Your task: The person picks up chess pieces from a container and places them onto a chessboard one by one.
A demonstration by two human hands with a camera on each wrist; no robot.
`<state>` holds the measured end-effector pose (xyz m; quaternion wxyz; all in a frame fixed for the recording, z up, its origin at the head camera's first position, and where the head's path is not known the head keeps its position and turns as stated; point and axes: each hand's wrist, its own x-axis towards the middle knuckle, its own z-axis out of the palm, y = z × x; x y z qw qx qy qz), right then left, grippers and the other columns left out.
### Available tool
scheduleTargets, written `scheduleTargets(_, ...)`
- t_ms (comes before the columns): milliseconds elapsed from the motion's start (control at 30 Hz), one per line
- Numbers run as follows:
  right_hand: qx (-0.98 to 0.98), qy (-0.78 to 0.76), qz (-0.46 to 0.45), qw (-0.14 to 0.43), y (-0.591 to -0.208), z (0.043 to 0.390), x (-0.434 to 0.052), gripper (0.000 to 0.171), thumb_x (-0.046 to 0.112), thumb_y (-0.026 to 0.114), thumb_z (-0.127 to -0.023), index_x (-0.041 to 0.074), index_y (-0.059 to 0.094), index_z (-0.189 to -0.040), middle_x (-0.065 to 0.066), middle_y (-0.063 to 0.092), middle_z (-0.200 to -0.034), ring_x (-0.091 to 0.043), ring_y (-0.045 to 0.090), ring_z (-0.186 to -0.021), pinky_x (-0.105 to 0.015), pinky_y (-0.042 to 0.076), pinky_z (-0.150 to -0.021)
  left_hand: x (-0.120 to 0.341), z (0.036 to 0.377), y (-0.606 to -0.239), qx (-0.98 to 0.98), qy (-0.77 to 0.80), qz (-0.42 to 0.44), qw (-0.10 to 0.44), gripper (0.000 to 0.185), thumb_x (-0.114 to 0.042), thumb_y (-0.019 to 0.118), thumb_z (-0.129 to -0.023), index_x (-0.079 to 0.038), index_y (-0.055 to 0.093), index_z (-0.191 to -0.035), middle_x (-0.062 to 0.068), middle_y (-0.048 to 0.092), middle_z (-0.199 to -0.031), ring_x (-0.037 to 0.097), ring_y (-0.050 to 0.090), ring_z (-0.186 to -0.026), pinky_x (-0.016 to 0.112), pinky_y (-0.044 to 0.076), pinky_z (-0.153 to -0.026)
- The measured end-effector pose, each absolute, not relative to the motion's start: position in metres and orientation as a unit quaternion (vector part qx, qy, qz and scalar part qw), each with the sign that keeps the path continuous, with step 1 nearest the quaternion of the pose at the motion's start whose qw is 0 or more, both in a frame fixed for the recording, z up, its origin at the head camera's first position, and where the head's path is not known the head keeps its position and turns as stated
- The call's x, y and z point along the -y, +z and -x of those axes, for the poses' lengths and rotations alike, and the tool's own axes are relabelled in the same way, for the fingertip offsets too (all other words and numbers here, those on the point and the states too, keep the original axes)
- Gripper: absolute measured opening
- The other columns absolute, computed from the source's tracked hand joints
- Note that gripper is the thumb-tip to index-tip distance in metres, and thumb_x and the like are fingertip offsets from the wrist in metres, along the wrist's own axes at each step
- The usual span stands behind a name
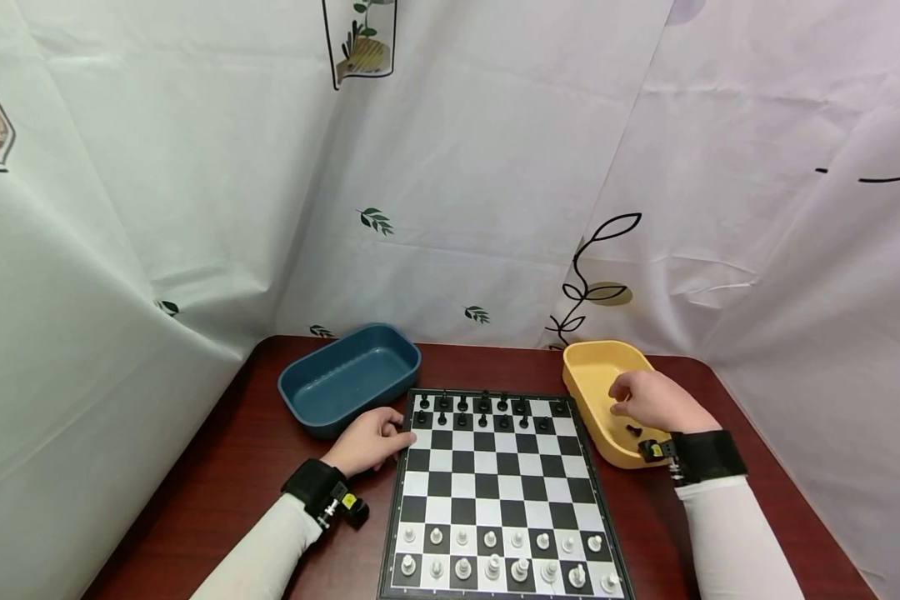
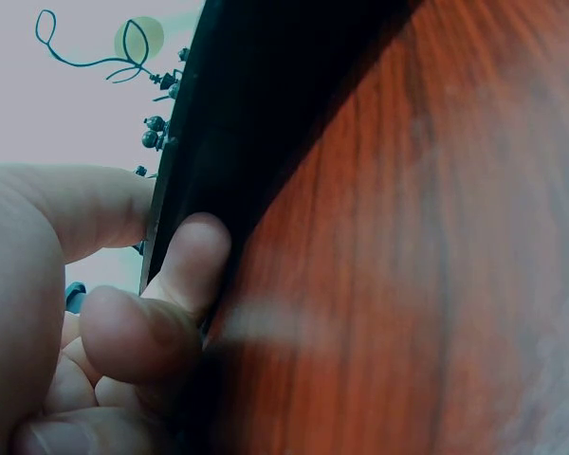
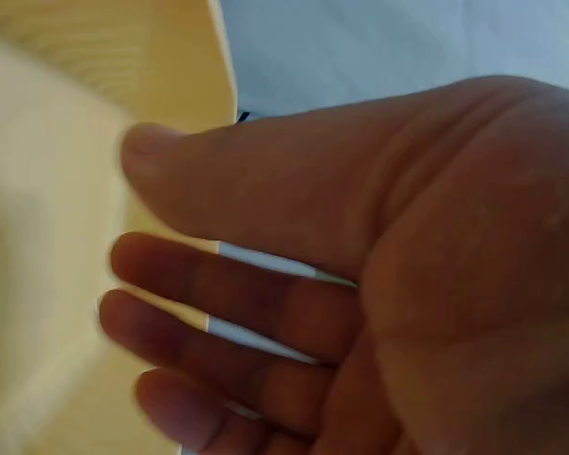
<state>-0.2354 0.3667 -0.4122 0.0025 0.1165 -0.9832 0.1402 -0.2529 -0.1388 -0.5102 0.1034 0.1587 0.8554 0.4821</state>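
A black-and-white chessboard [image 1: 495, 462] lies flat on the table. My left hand [image 1: 371, 439] rests at its left edge; in the left wrist view one finger [image 2: 104, 209] reaches onto the top while another fingertip touches the dark side. My right hand [image 1: 658, 400] is over the yellow tray [image 1: 572, 375], its fingers loosely bent. Up close, the thumb [image 3: 256, 175] and fingers stand apart, with nothing seen between them. Small dark chess pieces [image 1: 633, 431] lie on the tray's floor. Black chess pieces [image 1: 483, 404] stand in two rows at the board's far end; white chess pieces [image 1: 492, 567] fill two rows near me.
A blue tray [image 1: 348, 375] stands at the back left, beyond my left hand. The reddish-brown table [image 1: 225, 475] ends at a patterned white cloth [image 1: 457, 208] behind and at both sides. The yellow tray is close to the board's right edge.
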Motion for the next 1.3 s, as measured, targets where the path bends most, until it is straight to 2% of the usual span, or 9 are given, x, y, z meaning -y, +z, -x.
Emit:
scheduleTargets(167, 0.984, 0.149, -0.087, -0.043, -0.414, 0.234, -0.371, 0.022, 0.012, 0.088, -0.087, 0.003, 0.08, -0.106, -0.006, 0.077, -0.098, -0.02, 0.063, -0.08, -0.041, 0.054, -0.073, 0.138, 0.252, -0.509, -0.856, 0.481, -0.154, 0.105, 0.05, -0.032, 0.083, -0.101, 0.004, 0.065, -0.132, -0.001, 0.062, -0.07, 0.012, 0.048, -0.045, 0.031, 0.044, -0.048)
scheduleTargets(333, 0.982, 0.159, -0.072, -0.068, -0.417, 0.236, -0.376, 0.027, 0.011, 0.089, -0.085, 0.0, 0.08, -0.108, -0.01, 0.078, -0.101, -0.02, 0.066, -0.081, -0.04, 0.055, -0.073, 0.138, 0.251, -0.508, -0.858, 0.479, -0.151, 0.106, 0.05, -0.032, 0.084, -0.101, 0.003, 0.065, -0.131, -0.001, 0.062, -0.07, 0.012, 0.048, -0.045, 0.031, 0.044, -0.048)
scheduleTargets(667, 0.982, 0.162, -0.048, -0.085, -0.418, 0.236, -0.382, 0.027, 0.009, 0.091, -0.084, 0.0, 0.079, -0.106, -0.011, 0.078, -0.102, -0.026, 0.067, -0.087, -0.044, 0.057, -0.078, 0.137, 0.251, -0.507, -0.861, 0.474, -0.152, 0.105, 0.049, -0.031, 0.083, -0.102, 0.003, 0.065, -0.131, 0.0, 0.062, -0.069, 0.012, 0.048, -0.045, 0.031, 0.044, -0.047)
scheduleTargets(933, 0.979, 0.174, -0.038, -0.097, -0.416, 0.231, -0.391, 0.03, 0.007, 0.091, -0.081, 0.0, 0.079, -0.108, -0.007, 0.076, -0.099, -0.023, 0.063, -0.083, -0.038, 0.054, -0.073, 0.137, 0.251, -0.505, -0.86, 0.475, -0.152, 0.106, 0.05, -0.031, 0.083, -0.102, 0.004, 0.065, -0.132, 0.0, 0.063, -0.07, 0.012, 0.049, -0.045, 0.032, 0.045, -0.048)
scheduleTargets(1300, 0.98, 0.168, -0.041, -0.101, -0.416, 0.233, -0.393, 0.035, 0.007, 0.089, -0.081, -0.004, 0.079, -0.112, -0.01, 0.076, -0.099, -0.024, 0.064, -0.085, -0.039, 0.055, -0.075, 0.137, 0.25, -0.507, -0.861, 0.475, -0.149, 0.105, 0.05, -0.031, 0.083, -0.102, 0.004, 0.065, -0.132, 0.0, 0.063, -0.07, 0.012, 0.049, -0.045, 0.032, 0.044, -0.048)
